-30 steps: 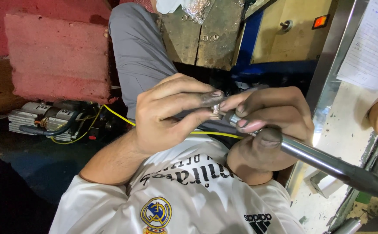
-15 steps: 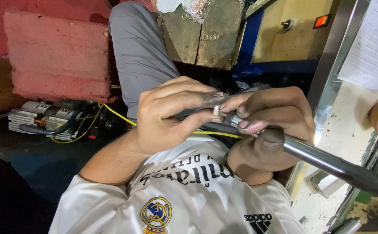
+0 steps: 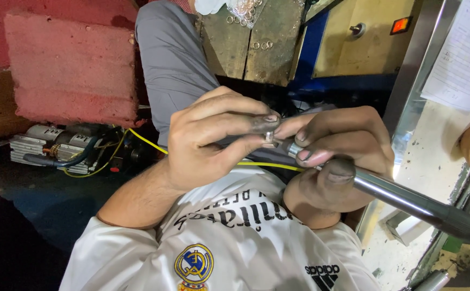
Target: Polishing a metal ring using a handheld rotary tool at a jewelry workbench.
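The left hand (image 3: 208,143) pinches a small metal ring (image 3: 269,136) at its fingertips, against the tip of a steel rod (image 3: 407,199) gripped in the clenched right hand (image 3: 334,161). Held so lightly, the ring could probably slip and drop into the lap if the rod jerks.

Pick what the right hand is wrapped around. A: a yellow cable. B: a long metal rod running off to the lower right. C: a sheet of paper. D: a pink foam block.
B: the right hand closes its grip around the metal rod, which runs off to the lower right, while the left hand pinches a small ring at its tip.
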